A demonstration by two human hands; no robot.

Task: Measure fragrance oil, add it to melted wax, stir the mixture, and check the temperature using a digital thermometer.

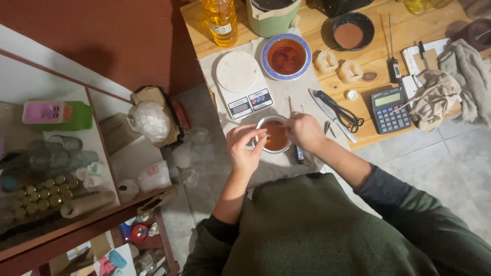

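The left hand [245, 148] rests at the left rim of a small white cup [274, 136], fingers curled narrow, thumb and forefinger pinched over the rim; what they pinch cannot be told. The right hand [305, 132] covers the cup's right rim, fingers bent inward over it; whether it holds anything cannot be told. The cup is round, filled with a smooth amber-brown liquid, and stands on a pale cloth [286, 102] spread over the wooden bench [368, 76].

Just behind the cup sits a white kitchen scale [243, 84] with a round platform. Beside the scale stands a blue-rimmed bowl [286, 56] of dark amber liquid. To the right of the cup lie a knife [332, 115] and black-handled scissors [341, 111]. Further right sits a dark calculator [390, 109], touching a crumpled beige rag [434, 97]. A clear bottle of yellow oil [221, 20] stands at the far-left bench edge.
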